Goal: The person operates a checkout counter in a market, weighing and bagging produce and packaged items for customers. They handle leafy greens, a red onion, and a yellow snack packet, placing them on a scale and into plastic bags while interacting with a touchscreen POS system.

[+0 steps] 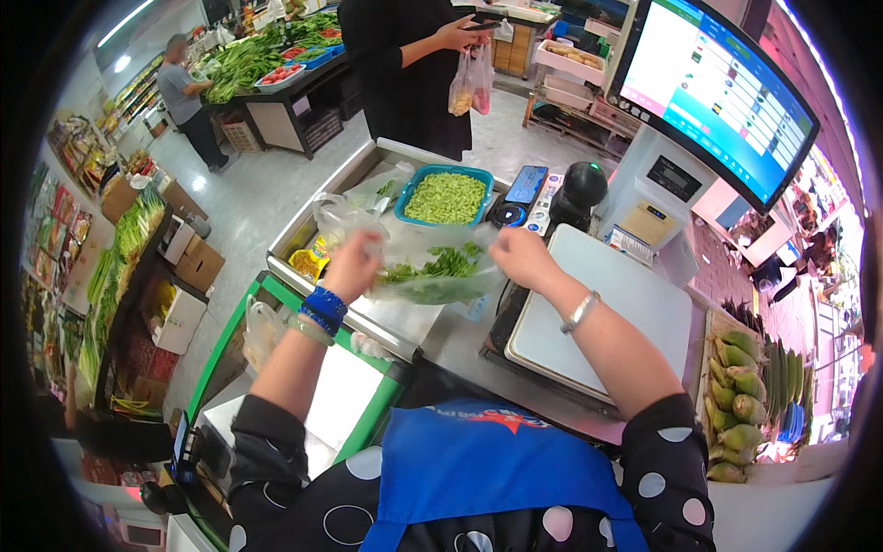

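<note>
A see-through plastic bag [448,286] of leafy green herbs [452,262] is stretched between my two hands above the metal counter. My right hand [526,258] pinches its right end, beside the flat pale plate of a weighing scale [600,310]. My left hand [354,265] is blurred and closed on the bag's left end. Bunched plastic [345,217] rises just behind that hand; whether it belongs to the same bag, I cannot tell. Beyond the bag, a teal plastic basket [490,181] holds chopped light-green pieces. A yellow packet [310,259] lies left of my left hand.
Across the counter stands a person in black [407,76] with a phone [483,26] and small bags [471,83]. A black scanner [579,193] and a large screen [717,96] stand at right. Corn ears [741,393] lie far right. Below left is a green-edged counter [224,359].
</note>
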Demonstrator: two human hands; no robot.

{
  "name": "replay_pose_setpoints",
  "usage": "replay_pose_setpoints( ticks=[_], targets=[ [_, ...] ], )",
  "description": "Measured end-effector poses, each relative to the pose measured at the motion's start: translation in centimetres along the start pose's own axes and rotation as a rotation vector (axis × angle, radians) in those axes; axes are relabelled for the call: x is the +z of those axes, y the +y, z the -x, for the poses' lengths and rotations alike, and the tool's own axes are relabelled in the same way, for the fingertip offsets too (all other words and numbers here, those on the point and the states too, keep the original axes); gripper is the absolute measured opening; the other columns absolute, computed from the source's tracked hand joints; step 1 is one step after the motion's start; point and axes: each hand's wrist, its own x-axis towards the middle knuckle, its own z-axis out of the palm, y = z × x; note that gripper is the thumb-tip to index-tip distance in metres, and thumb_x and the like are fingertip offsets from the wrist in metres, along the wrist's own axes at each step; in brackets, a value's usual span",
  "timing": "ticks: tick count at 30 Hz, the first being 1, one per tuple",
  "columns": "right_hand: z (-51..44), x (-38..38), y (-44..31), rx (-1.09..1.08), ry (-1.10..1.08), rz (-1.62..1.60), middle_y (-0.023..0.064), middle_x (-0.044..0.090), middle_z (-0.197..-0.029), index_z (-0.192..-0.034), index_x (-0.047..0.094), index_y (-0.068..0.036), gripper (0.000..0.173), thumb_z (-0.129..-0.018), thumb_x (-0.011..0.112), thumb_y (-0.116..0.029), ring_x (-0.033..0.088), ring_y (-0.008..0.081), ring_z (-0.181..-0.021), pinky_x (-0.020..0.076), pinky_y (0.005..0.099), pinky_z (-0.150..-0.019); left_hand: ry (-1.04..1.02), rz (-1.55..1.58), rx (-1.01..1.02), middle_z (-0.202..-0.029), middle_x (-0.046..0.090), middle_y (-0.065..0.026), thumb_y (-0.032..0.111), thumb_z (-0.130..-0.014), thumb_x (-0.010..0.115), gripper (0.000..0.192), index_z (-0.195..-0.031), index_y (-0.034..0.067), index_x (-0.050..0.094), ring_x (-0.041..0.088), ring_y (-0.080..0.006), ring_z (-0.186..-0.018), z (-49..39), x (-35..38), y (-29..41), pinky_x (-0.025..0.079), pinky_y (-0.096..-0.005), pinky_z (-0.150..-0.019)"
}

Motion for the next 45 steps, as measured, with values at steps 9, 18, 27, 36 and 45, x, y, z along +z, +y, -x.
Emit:
replay_pose_setpoints(
  ticks=[9,18,27,36,45],
  targets=[
    [-1.0,-2.6,-0.4,-0.02,0.162,-0.134,0.0174,0.065,-0.07,-0.074,0.063,0.003,0.02,-0.076,0.061,-0.017,0.063,0.0265,-0.065,0.0492,0.037,-0.063,-0.058,0.254,0.04,-0.073,0.061,-0.0016,0.008,-0.082,0.063,0.031,-0.112,0.002,0.062,0.058,-0.008,-0.065,0.1,-2.7,2.2,0.047,-0.0239,-0.06],
    [0.5,-9.9,-1.9,0.108,0.278,-0.622,0.0073,0.06,-0.07,-0.079,0.057,0.0,0.015,-0.084,0.061,-0.014,0.059,0.0134,-0.055,0.0457,0.0261,-0.043,0.259,0.624,0.283,-0.08,0.062,0.0003,0.01,-0.09,0.06,0.02,-0.104,-0.002,0.067,0.055,-0.0061,-0.068,0.0,-4.7,8.7,0.045,-0.0203,-0.064],
    [9.9,-20.3,-0.6,-0.198,0.604,-0.86,0.011,0.065,-0.091,-0.098,0.059,0.003,0.017,-0.092,0.049,-0.009,0.063,0.0171,-0.086,0.0508,0.0307,-0.073,0.093,0.811,0.562,-0.099,0.062,-0.0016,0.005,-0.09,0.06,0.017,-0.106,-0.001,0.062,0.057,-0.0096,-0.093,0.2,1.2,19.0,0.045,-0.0237,-0.085],
    [23.4,-17.3,5.8,0.216,0.382,-0.679,0.0055,0.063,-0.07,-0.079,0.058,-0.001,0.012,-0.087,0.052,-0.008,0.058,0.0115,-0.065,0.0459,0.0224,-0.064,-0.441,0.622,0.434,-0.093,0.058,-0.0005,0.007,-0.085,0.069,0.027,-0.111,0.004,0.061,0.055,-0.0075,-0.085,5.3,10.0,16.3,0.046,-0.0241,-0.078],
    [22.2,-15.6,5.6,-0.052,0.433,-0.507,0.0041,0.059,-0.088,-0.09,0.058,0.0,0.011,-0.09,0.052,-0.008,0.054,0.0099,-0.073,0.0443,0.0232,-0.068,-0.213,0.567,0.527,-0.086,0.058,-0.0017,0.01,-0.086,0.065,0.027,-0.112,0.004,0.062,0.054,-0.0095,-0.076,8.3,8.3,14.6,0.047,-0.0244,-0.071]
  ],
)
